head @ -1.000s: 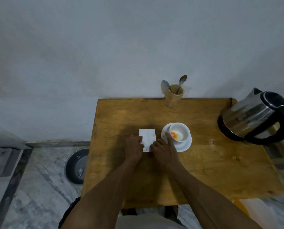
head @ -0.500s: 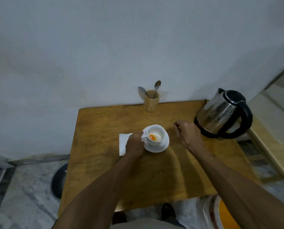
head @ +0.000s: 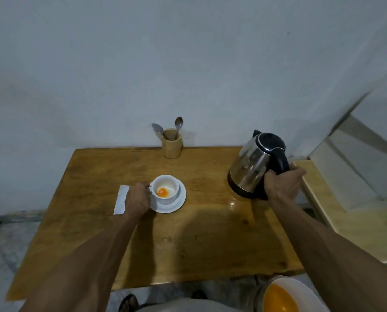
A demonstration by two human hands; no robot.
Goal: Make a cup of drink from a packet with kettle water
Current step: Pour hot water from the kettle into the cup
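1. A white ceramic cup [head: 166,189] stands on a round white saucer [head: 176,202] near the middle of the worn wooden table [head: 206,239]; a small heap of orange powder [head: 162,192] lies in the bottom of the cup.
2. The left hand [head: 136,200] is at the cup's left side, fingers curled in at the handle; whether they actually pinch it cannot be told.
3. A flat white paper packet [head: 120,200] lies on the table just left of the saucer, partly under the left hand.
4. A stainless steel electric kettle with a black lid and handle [head: 252,163] sits on its base at the right far part of the table, well apart from the cup.
5. The right hand [head: 282,184] is wrapped around the kettle's black handle, fingers closed on it.
6. A wooden cylindrical holder [head: 171,144] with two metal spoons [head: 178,124] stands at the far edge against the pale wall.
7. A white bowl with an orange inside [head: 284,297] shows below the table's near right corner.
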